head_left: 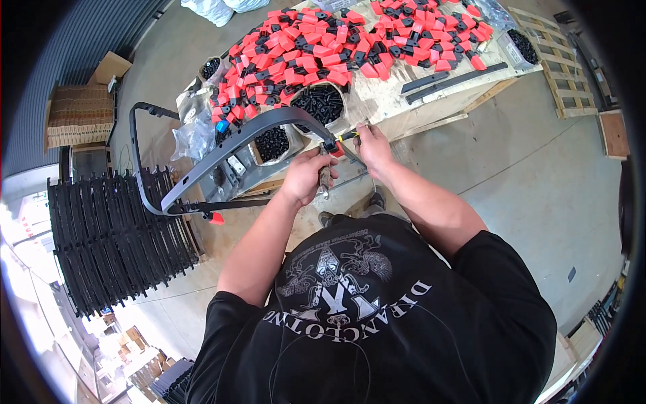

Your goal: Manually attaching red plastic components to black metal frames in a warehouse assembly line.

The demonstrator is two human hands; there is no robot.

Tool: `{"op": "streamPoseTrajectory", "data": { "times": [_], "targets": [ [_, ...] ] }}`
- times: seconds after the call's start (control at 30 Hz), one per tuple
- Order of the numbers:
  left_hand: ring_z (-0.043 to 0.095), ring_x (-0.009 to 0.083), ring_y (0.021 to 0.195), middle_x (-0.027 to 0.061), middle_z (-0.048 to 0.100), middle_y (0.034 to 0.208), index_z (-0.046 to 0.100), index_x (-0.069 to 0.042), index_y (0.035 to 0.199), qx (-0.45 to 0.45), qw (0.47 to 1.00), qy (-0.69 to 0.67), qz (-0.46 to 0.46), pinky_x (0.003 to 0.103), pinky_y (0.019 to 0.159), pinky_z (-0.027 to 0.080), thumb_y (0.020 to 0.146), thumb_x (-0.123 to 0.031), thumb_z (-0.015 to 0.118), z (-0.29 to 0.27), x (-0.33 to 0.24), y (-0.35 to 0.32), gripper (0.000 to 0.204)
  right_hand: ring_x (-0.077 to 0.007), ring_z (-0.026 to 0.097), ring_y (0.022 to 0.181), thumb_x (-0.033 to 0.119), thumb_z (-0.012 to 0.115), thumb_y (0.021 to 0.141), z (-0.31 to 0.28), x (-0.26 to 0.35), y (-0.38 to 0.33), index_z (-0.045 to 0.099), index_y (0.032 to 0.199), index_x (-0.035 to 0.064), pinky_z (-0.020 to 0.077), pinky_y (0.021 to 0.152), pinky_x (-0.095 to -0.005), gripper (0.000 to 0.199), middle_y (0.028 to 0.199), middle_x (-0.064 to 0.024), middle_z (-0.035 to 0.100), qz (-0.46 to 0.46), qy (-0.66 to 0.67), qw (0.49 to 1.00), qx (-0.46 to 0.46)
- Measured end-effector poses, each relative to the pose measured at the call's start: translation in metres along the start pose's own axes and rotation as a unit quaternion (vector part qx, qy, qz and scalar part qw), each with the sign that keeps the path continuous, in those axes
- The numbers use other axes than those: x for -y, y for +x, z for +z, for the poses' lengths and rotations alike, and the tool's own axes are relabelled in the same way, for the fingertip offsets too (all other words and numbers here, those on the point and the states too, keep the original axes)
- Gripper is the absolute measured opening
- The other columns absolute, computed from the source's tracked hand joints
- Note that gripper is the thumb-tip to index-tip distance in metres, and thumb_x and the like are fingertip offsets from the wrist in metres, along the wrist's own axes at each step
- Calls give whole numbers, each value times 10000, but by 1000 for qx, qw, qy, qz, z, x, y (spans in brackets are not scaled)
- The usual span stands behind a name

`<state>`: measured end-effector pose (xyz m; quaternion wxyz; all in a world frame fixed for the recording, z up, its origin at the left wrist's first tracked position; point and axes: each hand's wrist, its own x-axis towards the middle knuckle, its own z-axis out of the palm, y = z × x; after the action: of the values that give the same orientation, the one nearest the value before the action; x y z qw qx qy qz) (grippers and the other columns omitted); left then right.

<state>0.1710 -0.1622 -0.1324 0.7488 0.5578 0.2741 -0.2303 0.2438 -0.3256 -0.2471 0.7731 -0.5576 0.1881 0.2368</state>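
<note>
A black tubular frame (237, 139) with curved corners stretches leftward from my hands, its near end by my fingers. At that end sits a small red and black plastic piece (337, 149). My left hand (307, 178) is closed on a worn metal tool, possibly a wrench (326, 179), just below the piece. My right hand (374, 149) pinches a slim yellow and black tool (348, 135), pointed at the frame end; its exact kind is unclear. Another red piece (216, 219) is on the frame's lower bar.
A wooden-topped workbench (377, 101) carries a heap of red and black plastic pieces (303, 47). Tubs of black bolts (317, 104) and small black parts (271, 143) stand at its near edge. Stacked black frames (118, 236) are at left, a pallet (555, 64) at far right.
</note>
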Motion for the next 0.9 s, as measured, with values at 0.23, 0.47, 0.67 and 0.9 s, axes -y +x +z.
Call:
{"op": "streamPoseTrajectory", "data": {
  "times": [0.23,0.47,0.67,0.9],
  "targets": [
    [657,175,745,124,681,964,622,52,1122,-11,998,-57,-6,294,614,535,985,-125,580,-7,-1,5,228,-149,567,728,322,557,1030,-9,1,2,608,1111,2,471,680,-316,334,855,-62,621,-40,-75,996,31],
    [682,177,815,130,684,979,607,55,1168,1,1000,-23,19,312,703,566,945,-40,621,2,17,2,243,-233,703,832,356,574,1002,-29,38,-2,624,1121,-94,535,769,-392,468,957,-241,703,-139,-412,896,90],
    [706,397,984,288,697,1057,588,130,1159,-100,861,497,31,445,880,547,874,-204,712,8,37,32,457,-207,592,536,411,596,992,1,81,-11,631,992,-76,444,445,-383,488,735,-142,650,110,-272,952,83],
    [730,281,874,184,723,973,638,64,1078,110,987,-41,-108,373,768,589,954,-240,689,-22,1,28,333,-219,671,699,361,590,1004,-27,31,11,540,1266,-76,517,555,-371,513,917,-176,682,-131,-284,939,142]
  ]
}}
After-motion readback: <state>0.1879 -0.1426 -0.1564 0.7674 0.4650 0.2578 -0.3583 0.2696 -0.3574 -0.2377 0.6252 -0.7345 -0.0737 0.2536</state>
